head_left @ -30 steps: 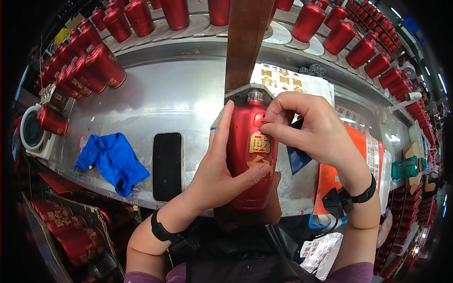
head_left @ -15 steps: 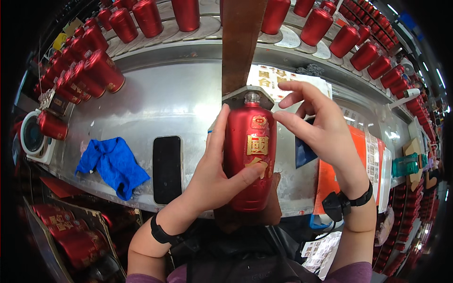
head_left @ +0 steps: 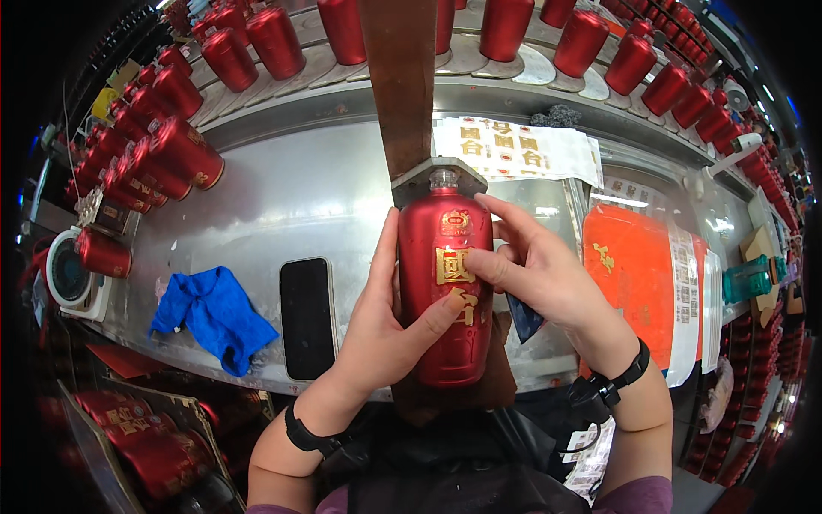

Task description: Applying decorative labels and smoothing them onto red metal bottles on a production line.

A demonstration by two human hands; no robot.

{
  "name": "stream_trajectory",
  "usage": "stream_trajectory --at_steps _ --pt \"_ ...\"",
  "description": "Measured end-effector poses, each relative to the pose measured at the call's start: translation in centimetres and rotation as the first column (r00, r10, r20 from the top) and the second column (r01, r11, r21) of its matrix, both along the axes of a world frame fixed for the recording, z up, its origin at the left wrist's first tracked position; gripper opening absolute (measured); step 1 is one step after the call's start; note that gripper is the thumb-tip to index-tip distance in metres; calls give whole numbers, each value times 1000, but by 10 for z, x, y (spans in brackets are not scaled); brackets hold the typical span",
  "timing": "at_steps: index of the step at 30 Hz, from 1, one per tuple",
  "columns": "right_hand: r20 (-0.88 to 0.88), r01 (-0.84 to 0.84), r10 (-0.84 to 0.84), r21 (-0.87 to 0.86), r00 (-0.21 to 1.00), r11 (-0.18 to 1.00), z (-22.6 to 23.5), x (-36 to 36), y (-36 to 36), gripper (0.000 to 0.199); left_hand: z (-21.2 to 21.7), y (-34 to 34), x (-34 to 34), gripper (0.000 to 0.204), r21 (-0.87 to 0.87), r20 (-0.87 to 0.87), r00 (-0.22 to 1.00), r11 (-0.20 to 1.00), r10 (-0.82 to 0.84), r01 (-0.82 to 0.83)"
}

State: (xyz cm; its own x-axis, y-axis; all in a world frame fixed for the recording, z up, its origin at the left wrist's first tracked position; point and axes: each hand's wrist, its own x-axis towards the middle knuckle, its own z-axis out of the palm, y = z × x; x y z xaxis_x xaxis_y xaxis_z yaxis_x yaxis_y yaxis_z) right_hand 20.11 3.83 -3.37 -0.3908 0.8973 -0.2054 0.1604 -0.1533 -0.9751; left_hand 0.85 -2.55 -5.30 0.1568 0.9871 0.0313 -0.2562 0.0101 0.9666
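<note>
A red bottle (head_left: 445, 343) with gold characters and a clear glass neck lies in front of me, its neck pointing away. The neck rests at a grey metal bracket (head_left: 411, 182) on a brown upright post (head_left: 398, 86). My left hand (head_left: 390, 317) wraps the bottle's left side, with the thumb across its front. On the other side, my right hand (head_left: 535, 270) grips the bottle, its thumb pressing on the upper gold character. The fingers behind the bottle are partly hidden. Beyond it lies a white sheet of gold character stickers (head_left: 514, 150).
A black phone (head_left: 306, 317) and a blue cloth (head_left: 214, 317) lie on the metal table at left. Several red bottles (head_left: 175, 154) stand farther left, and more ride a curved conveyor (head_left: 342, 94) at the back. An orange packet (head_left: 634, 274) lies at right.
My right hand has come down from beside the neck onto the bottle's right side, its thumb now on the upper character. My left hand still holds the bottle. The view has shifted slightly.
</note>
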Motion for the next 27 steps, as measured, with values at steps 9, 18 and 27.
stream_trajectory --at_steps 9,18,27 --pt "-23 -10 9 -43 1000 999 1 -5 -2 84 4 -1 -7 100 -29 -14 1000 1000 -7 6" --pt "-122 -20 16 -36 992 999 -2 -9 -1 84 0 -1 -10 106 -18 -45 999 1000 -11 10" --pt "-120 -22 15 -55 993 998 5 -17 -5 87 -3 0 -12 113 11 -159 987 1000 23 -22"
